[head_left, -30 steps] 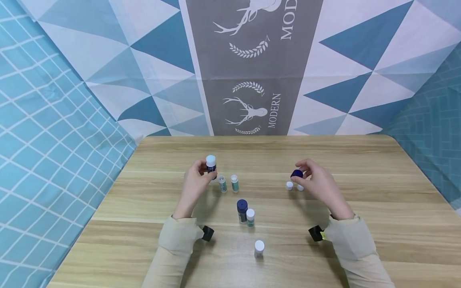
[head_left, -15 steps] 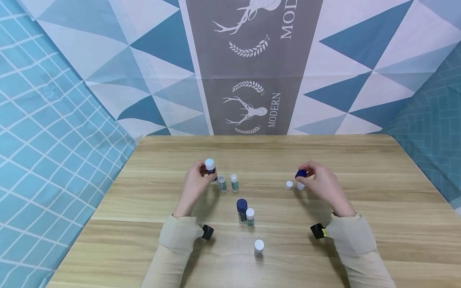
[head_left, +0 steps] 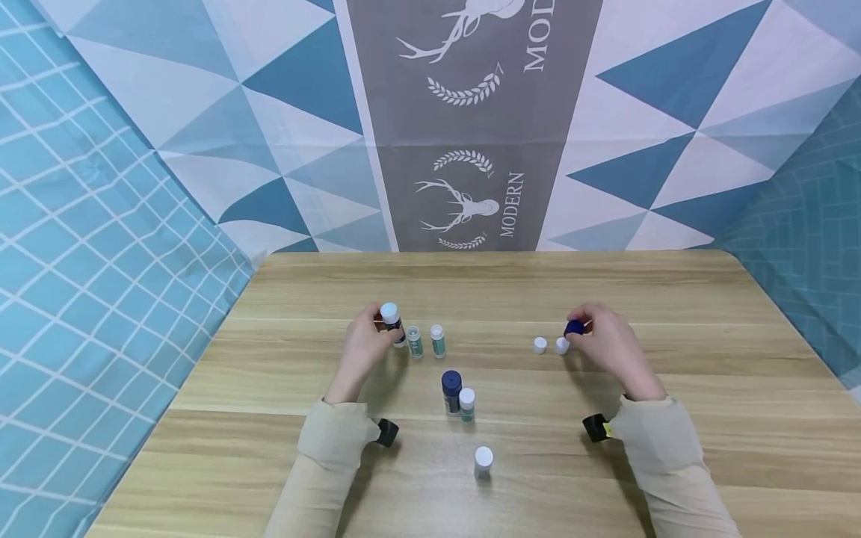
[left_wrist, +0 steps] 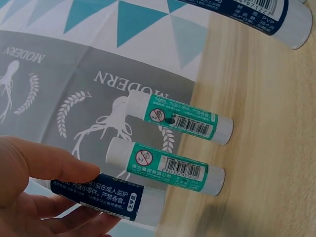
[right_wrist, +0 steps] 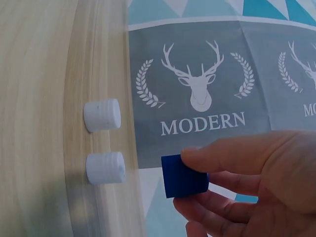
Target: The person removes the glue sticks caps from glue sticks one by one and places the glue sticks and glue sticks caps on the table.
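My left hand point(head_left: 363, 345) grips an uncapped dark blue glue stick point(left_wrist: 106, 195) by its sides, its white top point(head_left: 389, 311) upward. Right beside it stand two uncapped green glue sticks, the nearer one point(head_left: 415, 344) and a second point(head_left: 438, 342), upright and apart. On the right, my right hand point(head_left: 608, 345) pinches a blue cap point(right_wrist: 185, 176) between thumb and fingers. In the right wrist view the cap is apart from two white caps, one point(right_wrist: 102, 115) and another point(right_wrist: 105, 168), standing on the table.
A capped dark blue glue stick point(head_left: 452, 392) stands mid-table next to a white-capped glue stick point(head_left: 467, 406). Another white-capped glue stick point(head_left: 483, 463) stands closer to me. The wooden table point(head_left: 222, 448) meets a patterned cloth point(head_left: 464, 119) at its back edge.
The left hand has lowered the dark blue glue stick beside the green ones. The right hand has carried the blue cap rightward, uncovering the second white cap.
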Demonstrator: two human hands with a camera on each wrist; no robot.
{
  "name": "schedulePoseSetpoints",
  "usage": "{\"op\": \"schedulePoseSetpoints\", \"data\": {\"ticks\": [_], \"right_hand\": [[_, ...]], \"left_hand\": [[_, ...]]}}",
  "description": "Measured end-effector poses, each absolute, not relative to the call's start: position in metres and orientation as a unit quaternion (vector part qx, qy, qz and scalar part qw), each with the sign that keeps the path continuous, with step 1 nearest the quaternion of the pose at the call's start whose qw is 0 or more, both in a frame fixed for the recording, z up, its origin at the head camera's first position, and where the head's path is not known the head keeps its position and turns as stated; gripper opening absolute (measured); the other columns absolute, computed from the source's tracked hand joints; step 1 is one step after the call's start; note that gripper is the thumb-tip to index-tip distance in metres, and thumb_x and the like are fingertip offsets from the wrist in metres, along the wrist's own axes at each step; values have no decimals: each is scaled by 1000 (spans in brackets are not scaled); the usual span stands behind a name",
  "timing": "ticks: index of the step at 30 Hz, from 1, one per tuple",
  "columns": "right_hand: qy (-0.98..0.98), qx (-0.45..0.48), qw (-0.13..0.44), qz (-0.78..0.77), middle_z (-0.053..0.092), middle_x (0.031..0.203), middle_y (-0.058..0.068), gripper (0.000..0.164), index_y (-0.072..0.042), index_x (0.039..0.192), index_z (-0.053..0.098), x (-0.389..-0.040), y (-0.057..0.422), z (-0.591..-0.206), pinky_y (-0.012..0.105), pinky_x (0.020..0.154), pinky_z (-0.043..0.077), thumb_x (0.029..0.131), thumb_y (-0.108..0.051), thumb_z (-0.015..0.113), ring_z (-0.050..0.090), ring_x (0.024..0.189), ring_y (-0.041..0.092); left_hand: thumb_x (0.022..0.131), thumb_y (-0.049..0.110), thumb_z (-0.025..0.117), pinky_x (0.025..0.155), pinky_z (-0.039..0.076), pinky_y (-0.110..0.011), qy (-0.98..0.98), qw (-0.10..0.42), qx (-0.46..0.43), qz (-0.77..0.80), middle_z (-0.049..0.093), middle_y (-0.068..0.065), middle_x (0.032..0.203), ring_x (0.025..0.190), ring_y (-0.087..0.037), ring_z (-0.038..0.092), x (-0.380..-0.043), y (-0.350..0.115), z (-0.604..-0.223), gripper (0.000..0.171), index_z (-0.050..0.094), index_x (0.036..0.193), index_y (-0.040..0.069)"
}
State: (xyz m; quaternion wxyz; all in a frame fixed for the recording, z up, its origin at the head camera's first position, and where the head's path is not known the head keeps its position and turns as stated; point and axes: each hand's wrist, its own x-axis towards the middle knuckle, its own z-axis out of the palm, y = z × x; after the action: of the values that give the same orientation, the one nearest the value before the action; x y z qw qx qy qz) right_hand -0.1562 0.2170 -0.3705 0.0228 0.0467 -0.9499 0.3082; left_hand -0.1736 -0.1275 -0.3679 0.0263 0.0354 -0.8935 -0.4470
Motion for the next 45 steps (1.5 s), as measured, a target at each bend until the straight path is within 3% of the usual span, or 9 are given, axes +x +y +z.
{"op": "schedulePoseSetpoints", "data": {"ticks": [22,45], "right_hand": [[-959,19,-12,283,57,105,28,27,7,103,58,-161,228,-380,50,79,42,79,-4,58,53,93,38],[-960,-7,-67,274,60,102,25,24,4,103,58,-164,231,-391,43,68,43,82,-9,59,55,84,32]], "left_hand": [[73,-1,63,82,45,-41,-907,19,37,-419,59,-19,98,90,-29,55,-177,-129,-381,29,55,102,-4],[74,-1,61,78,45,-41,-915,13,37,-402,59,-18,95,86,-28,54,-178,-131,-386,30,55,103,-5]]}}
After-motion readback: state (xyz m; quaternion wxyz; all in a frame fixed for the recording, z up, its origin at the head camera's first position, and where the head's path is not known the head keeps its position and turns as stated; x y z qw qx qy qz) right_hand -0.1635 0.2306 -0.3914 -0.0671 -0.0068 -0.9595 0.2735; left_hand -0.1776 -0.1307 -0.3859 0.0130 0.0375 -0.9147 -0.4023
